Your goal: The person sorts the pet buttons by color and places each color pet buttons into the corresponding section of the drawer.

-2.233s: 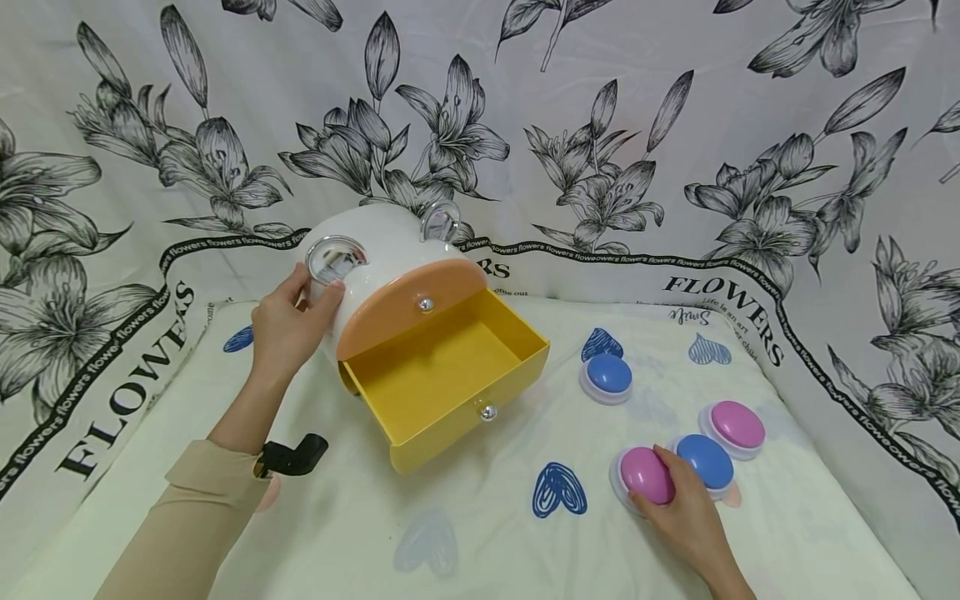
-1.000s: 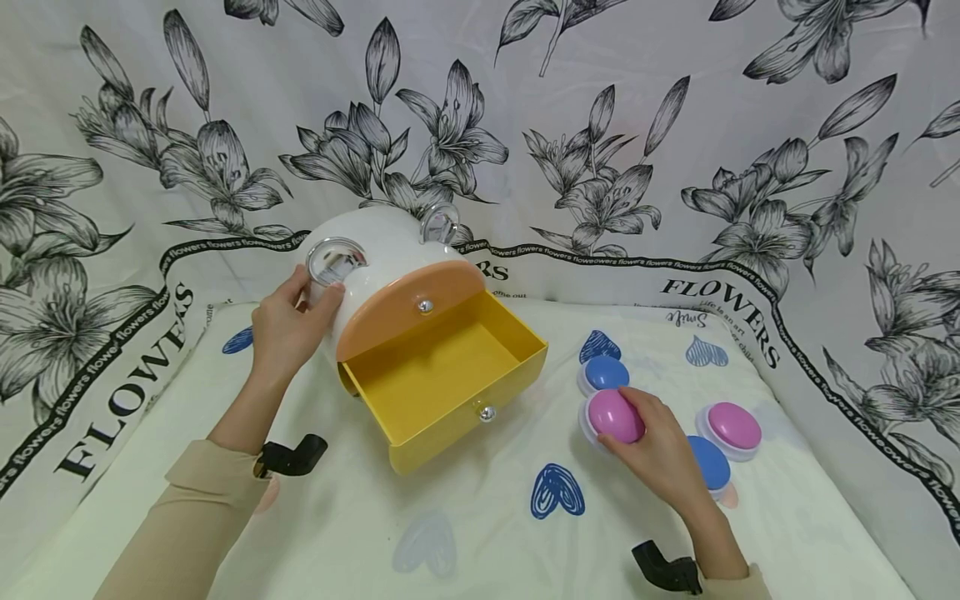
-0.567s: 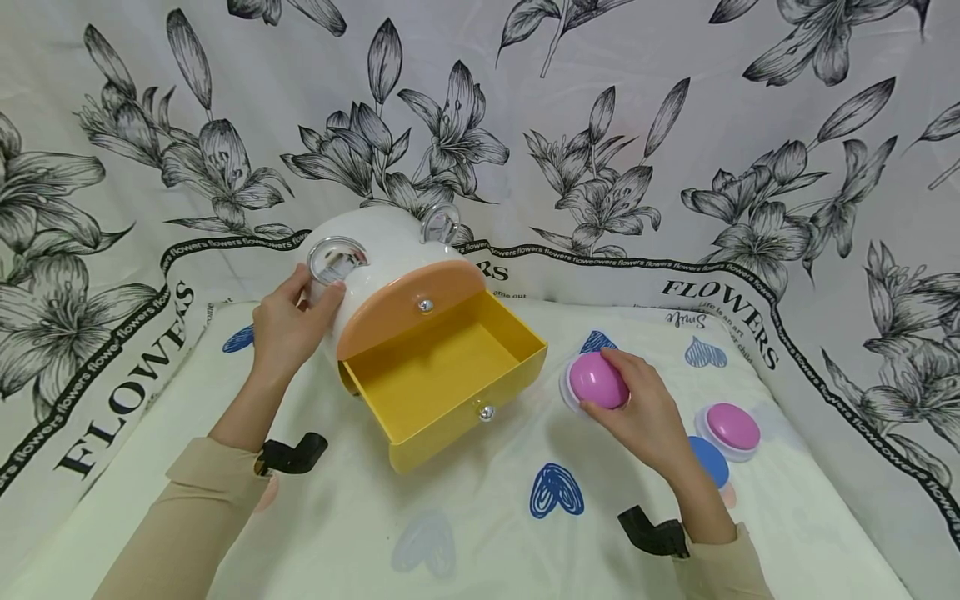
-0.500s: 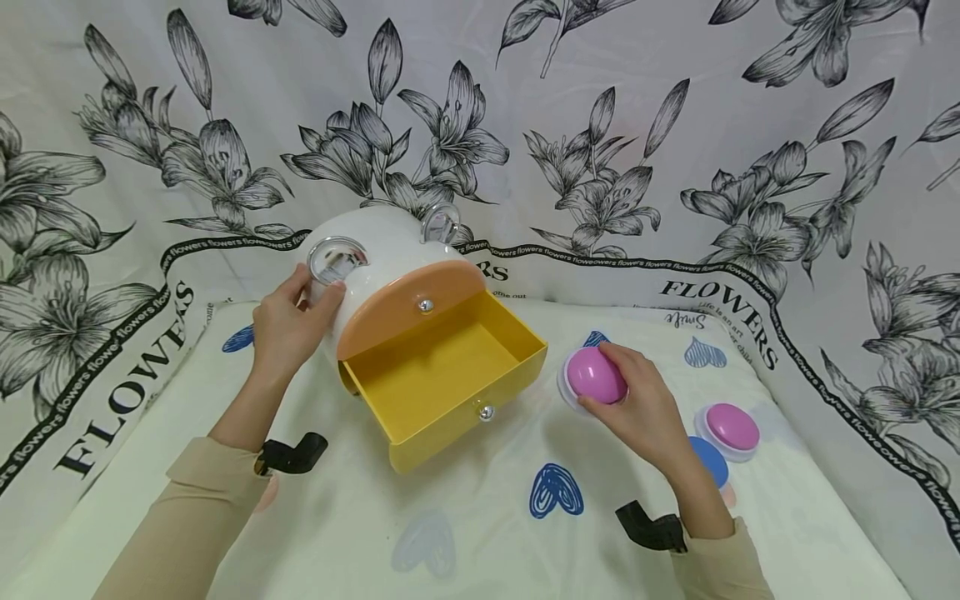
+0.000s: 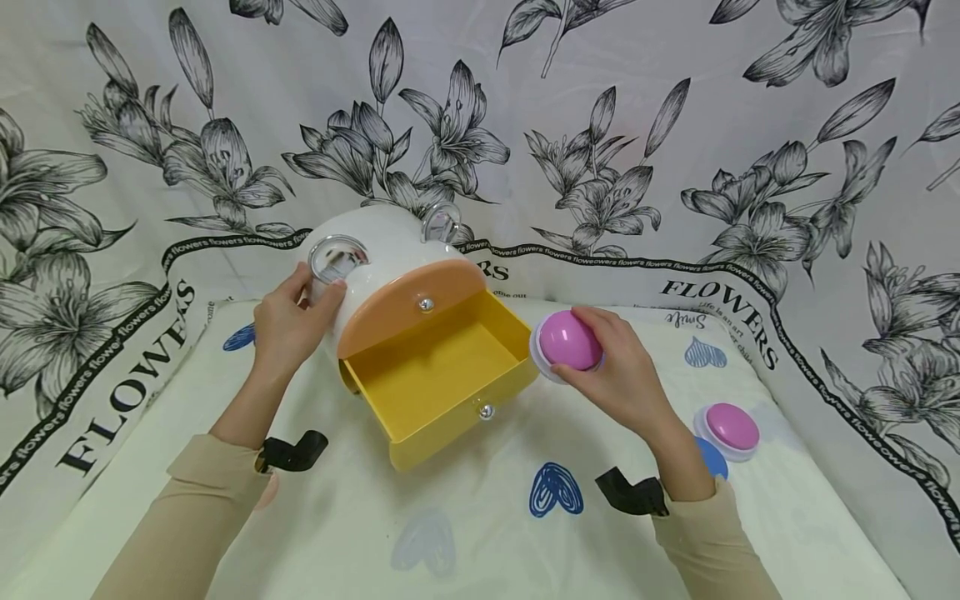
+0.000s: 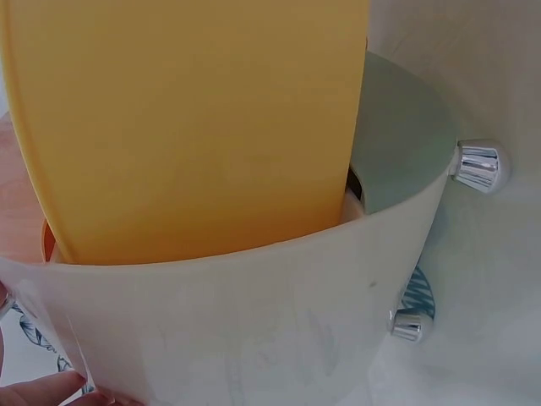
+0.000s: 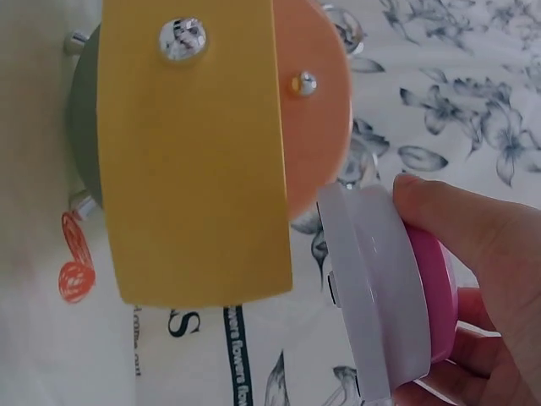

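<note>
A white rounded drawer box [image 5: 382,229] with clear round ear-like knobs stands left of centre. My left hand [image 5: 288,321] grips its left side near one knob, and its fingers [image 6: 42,391] show low in the left wrist view. The yellow drawer [image 5: 442,367] is pulled far out and nothing shows inside; the orange drawer [image 5: 412,304] above is shut. My right hand [image 5: 618,371] holds a pink push button [image 5: 567,340] with a white base, thumb and fingers around its edge. The button is raised and tilted beside the drawer's right corner, its base [image 7: 372,288] facing the drawer.
Another pink push button [image 5: 732,427] lies on the right of the heart-printed cloth [image 5: 487,533]. A blue push button [image 5: 711,457] beside it is partly hidden by my right arm. A flower-printed curtain [image 5: 480,125] hangs behind the box.
My right hand has taken the pink button up from beside the blue one and carried it left to the drawer. It now hides the farther blue button. My left hand and the box stay put.
</note>
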Motion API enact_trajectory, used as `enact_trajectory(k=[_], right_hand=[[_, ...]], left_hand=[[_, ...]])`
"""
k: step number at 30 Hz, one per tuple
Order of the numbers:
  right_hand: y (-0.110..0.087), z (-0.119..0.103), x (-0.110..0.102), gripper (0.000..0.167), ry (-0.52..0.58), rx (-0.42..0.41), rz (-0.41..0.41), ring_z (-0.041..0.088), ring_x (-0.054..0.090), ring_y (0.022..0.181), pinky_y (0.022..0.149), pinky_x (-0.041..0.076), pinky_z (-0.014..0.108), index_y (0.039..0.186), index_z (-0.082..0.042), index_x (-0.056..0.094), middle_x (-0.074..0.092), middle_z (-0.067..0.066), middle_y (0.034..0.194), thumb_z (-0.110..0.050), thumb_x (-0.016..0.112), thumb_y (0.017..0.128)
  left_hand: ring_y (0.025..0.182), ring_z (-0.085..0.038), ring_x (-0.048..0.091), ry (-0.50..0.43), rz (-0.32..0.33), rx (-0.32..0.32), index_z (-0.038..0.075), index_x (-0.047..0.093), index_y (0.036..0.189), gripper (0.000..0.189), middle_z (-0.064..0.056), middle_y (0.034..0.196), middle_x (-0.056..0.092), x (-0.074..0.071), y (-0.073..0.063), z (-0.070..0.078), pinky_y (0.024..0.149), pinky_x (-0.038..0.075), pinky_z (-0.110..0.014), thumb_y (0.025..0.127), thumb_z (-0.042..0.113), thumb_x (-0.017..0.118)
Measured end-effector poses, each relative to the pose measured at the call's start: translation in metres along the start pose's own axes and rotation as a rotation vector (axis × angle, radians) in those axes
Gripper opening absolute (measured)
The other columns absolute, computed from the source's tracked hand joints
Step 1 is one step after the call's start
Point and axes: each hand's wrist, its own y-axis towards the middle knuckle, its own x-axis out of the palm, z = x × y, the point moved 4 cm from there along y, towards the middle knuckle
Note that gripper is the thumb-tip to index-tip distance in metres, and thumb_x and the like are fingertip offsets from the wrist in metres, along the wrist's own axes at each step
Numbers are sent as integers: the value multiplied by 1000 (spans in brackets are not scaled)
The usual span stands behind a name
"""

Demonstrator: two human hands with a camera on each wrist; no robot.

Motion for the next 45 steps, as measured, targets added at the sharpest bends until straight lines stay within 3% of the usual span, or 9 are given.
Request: enact_trajectory(k=[7, 13, 18, 21, 25, 30, 37, 45], right_hand=[[17, -14, 10, 71, 34, -52, -27, 24, 47, 114, 86, 52, 43, 131, -7, 47, 48, 9, 128, -23, 80, 70], [31, -29, 20, 70, 76, -66, -87, 22, 48, 113, 85, 52, 39, 130, -8, 47, 48, 8, 128, -27, 79, 72], [39, -43, 34, 71, 102, -61, -166, 21, 48, 114, 85, 53, 36, 132, -10, 45, 46, 5, 130, -29, 78, 73], [41, -50, 43, 71, 100, -73, -206, 21, 47, 114, 85, 52, 36, 133, -11, 44, 45, 5, 131, -30, 77, 73], [42, -57, 55, 70, 86, -91, -243, 20, 47, 115, 86, 52, 35, 132, -12, 44, 44, 4, 131, -31, 77, 73], [43, -66, 67, 69, 80, -121, -279, 19, 48, 113, 87, 52, 33, 130, -12, 45, 47, 4, 129, -30, 77, 73], [46, -78, 81, 68, 59, -122, -381, 17, 47, 113, 90, 49, 31, 130, -13, 46, 49, 2, 127, -34, 76, 73], [47, -89, 98, 69, 36, -110, -509, 16, 47, 114, 91, 48, 31, 130, -13, 45, 49, 2, 127, -35, 76, 73]], left_hand=[[111, -31, 54, 14, 9, 10, 7, 57, 119, 54, -13, 130, 52, 1, 2, 0, 89, 49, -44, 87, 49, 53], [109, -30, 54, 17, 13, 12, 4, 56, 107, 50, -13, 127, 54, 2, 2, 1, 89, 50, -44, 87, 49, 53], [103, -28, 55, 28, 16, 8, 4, 54, 100, 48, -13, 121, 56, 1, 1, 1, 82, 53, -33, 86, 50, 53], [103, -28, 55, 26, 12, 3, 4, 55, 106, 50, -13, 122, 55, 2, 1, 1, 82, 53, -33, 86, 50, 53], [110, -31, 54, 9, 6, -6, 6, 55, 121, 55, -13, 132, 51, 1, 0, 1, 89, 49, -44, 87, 49, 53], [107, -31, 54, 13, 14, 0, 5, 56, 116, 52, -13, 130, 52, 1, 0, 2, 88, 50, -45, 87, 48, 53], [117, -33, 51, -9, 7, 2, 8, 50, 131, 60, -11, 139, 43, 1, 0, 1, 91, 47, -45, 87, 48, 54], [118, -33, 50, -13, 8, 8, 4, 55, 122, 56, -13, 137, 46, 1, 0, 1, 90, 47, -46, 87, 48, 54]])
